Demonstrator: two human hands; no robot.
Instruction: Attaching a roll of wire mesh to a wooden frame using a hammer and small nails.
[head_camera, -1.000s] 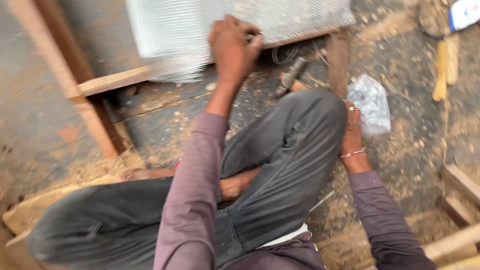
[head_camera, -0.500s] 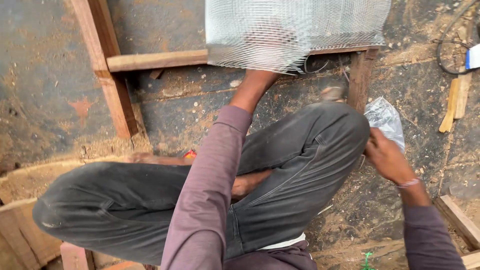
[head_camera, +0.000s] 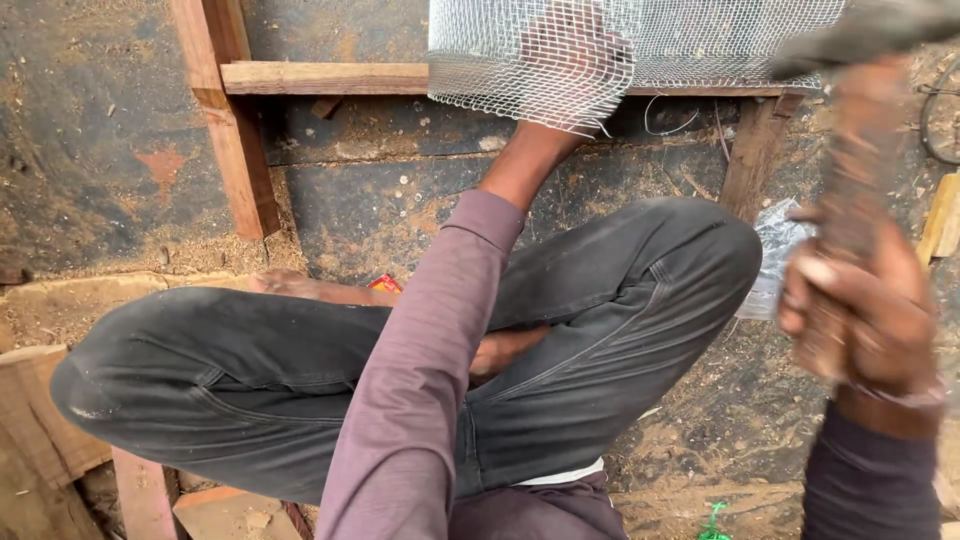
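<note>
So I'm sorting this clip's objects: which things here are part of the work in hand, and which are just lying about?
In use:
- wire mesh, left hand beneath it
- wooden frame under the mesh
- hammer, raised in right hand

Lying about:
- clear plastic bag beside the knee
- red scrap
- green string
- wood offcuts

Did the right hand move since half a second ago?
Yes. The right hand came up off the clear plastic bag on the ground beside the knee and now grips a raised hammer, blurred.
</note>
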